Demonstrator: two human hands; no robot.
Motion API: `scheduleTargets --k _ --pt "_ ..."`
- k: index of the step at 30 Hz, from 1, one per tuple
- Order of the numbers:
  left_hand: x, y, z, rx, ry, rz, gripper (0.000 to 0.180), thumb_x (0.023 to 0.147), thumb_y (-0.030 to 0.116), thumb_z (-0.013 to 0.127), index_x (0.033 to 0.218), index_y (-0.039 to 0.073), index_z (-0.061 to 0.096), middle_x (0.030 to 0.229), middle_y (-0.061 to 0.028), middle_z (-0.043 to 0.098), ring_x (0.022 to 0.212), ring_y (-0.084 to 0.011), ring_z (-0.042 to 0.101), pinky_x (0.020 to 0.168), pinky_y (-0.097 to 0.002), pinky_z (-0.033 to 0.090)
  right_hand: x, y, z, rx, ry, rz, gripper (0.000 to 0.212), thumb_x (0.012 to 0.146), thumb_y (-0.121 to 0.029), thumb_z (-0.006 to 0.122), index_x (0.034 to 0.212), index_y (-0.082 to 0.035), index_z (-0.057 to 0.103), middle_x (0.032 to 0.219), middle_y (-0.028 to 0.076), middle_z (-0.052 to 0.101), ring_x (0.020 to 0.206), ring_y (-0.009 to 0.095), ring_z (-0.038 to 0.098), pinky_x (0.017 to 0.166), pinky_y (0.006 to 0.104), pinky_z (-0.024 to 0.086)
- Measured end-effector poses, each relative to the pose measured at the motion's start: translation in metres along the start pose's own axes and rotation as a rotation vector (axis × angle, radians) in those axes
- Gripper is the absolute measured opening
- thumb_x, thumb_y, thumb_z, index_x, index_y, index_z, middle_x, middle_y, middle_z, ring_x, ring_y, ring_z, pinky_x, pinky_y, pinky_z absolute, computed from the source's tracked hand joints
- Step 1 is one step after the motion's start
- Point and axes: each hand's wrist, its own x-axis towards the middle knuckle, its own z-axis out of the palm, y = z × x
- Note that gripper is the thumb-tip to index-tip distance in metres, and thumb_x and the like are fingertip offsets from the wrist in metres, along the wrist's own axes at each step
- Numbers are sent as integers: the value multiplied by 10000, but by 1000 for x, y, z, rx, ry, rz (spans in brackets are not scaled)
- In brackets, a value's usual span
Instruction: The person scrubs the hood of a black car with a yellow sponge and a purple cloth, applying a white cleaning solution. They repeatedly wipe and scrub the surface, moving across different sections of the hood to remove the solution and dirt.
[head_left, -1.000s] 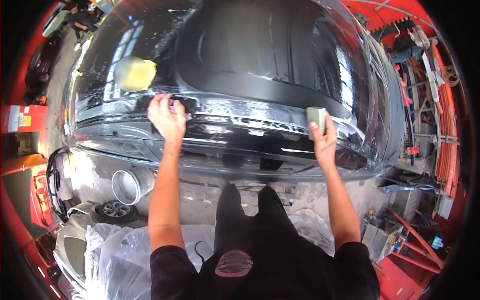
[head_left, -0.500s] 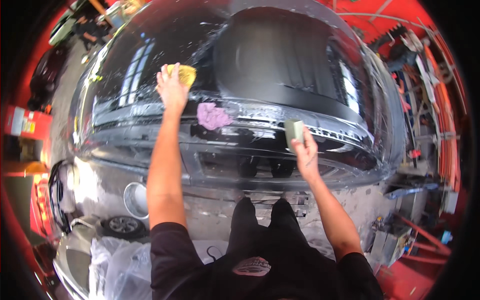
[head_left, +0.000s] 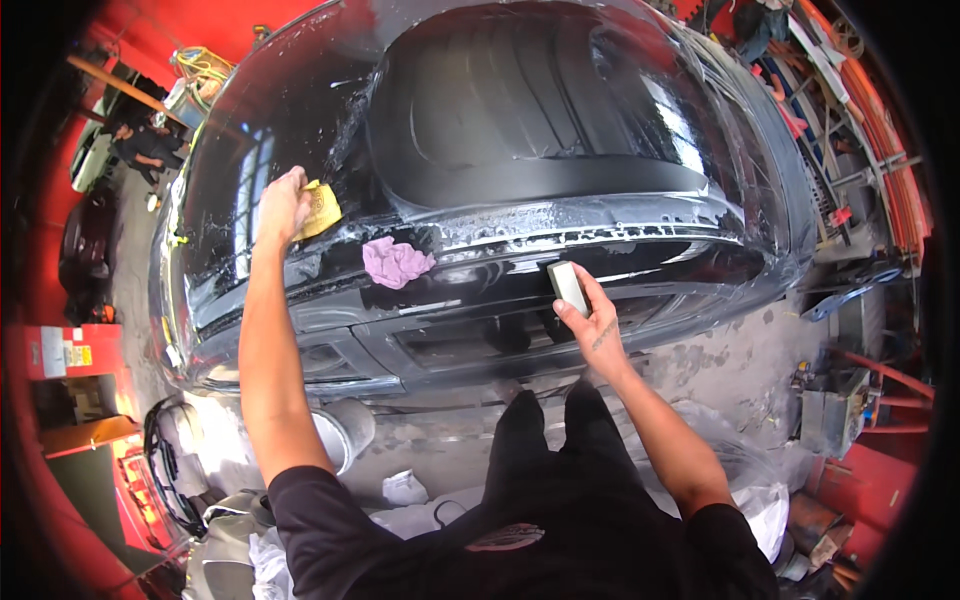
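The work in hand looks like wet-sanding or wiping down the black car body (head_left: 560, 120); the left hand (head_left: 283, 205) is closed around a yellow sponge (head_left: 322, 208), pressing it on the wet panel, the sponge showing just past the fingers on the thumb side. The right hand (head_left: 592, 325) grips a small grey block (head_left: 568, 286), which stands up from its fingertips against the edge of the panel (suds and water lie along that edge); a pink rag (head_left: 396, 262) lies on the car between the two hands, nearer the left, touching neither. I judge the next move calls for steady, flat pressure so block and sponge do not slip off the wet curve.
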Motion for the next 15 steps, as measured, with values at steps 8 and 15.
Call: scheduleTargets --k 8,15 --pt "-33 159 -53 -874 261 -102 145 991 92 700 1106 7 672 1015 -20 715 906 -102 640 836 -301 531 42 -65 22 63 83 -332 577 1044 -134 643 1582 12 493 1395 186 568 1268 289 581 1088 361 461" --pt "-52 319 -18 -1441 160 -284 217 1015 -34 668 1213 -2 586 1087 -103 777 905 -104 714 774 -252 571 68 -112 12 32 113 -468 614 962 -55 677 1553 10 523 1441 222 535 1311 339 577 1114 399 468"
